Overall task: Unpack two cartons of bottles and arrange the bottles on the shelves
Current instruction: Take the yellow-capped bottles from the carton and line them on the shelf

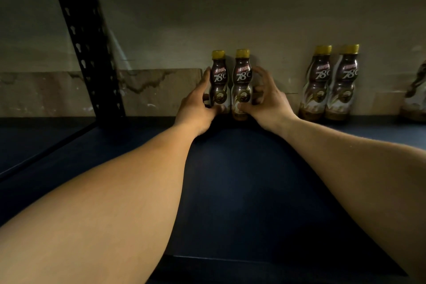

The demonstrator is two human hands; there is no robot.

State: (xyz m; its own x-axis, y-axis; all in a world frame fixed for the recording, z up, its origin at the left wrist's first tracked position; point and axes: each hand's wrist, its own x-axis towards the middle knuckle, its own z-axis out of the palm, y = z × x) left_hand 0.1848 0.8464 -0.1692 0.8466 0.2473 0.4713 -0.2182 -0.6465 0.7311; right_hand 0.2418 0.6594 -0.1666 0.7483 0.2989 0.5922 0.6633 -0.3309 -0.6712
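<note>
1. Two bare forearms (110,191) reach over the dark shelf (232,191) to its back edge.
2. The left hand (196,108) has its grip curled round the left bottle (219,80).
3. The right hand (268,104) has its grip wrapped round the right bottle (242,78). Both bottles stand upright, side by side.
4. Four bottles show clearly. The third bottle (314,85) and fourth bottle (342,85) stand together further right along the same edge.
5. A black post (85,41) rises at the back left corner.

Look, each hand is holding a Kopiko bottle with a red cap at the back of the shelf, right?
Not quite: the caps are yellow, not red. The head view shows it. The rest is right: the left hand holds the left Kopiko bottle and the right hand holds the right Kopiko bottle at the back of the shelf.
</note>
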